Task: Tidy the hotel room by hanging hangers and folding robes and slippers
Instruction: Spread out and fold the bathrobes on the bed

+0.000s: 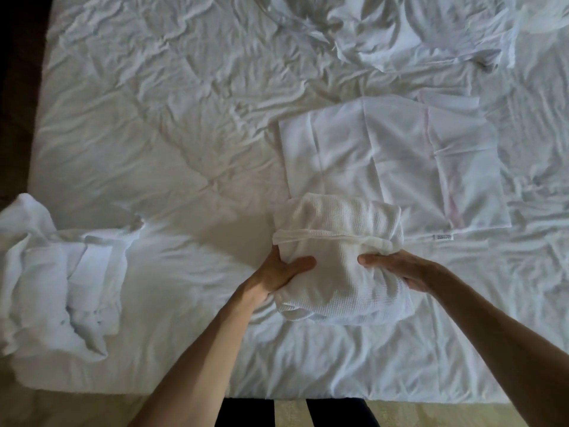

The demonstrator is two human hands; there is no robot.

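At the near edge of the bed (184, 186) you hold a folded waffle-weave robe (338, 260) between both hands. Your left hand (278, 277) has its grip closed on the robe's left side, thumb laid over the top and fingers tucked out of sight beneath. Your right hand (397, 268) grips the right side the same way, thumb on top. The bundle sits just right of the bed's middle, its far end overlapping a flat white bag (385, 155) that lies beyond it. You appear to be in the robe-folding step, with this one nearly finished. Next you likely need to press it square and set it down neatly. To the left, near the bed's edge, a second robe (61, 282) lies crumpled and still wants folding. At the far end, loose bedding (415, 35) is bunched up.
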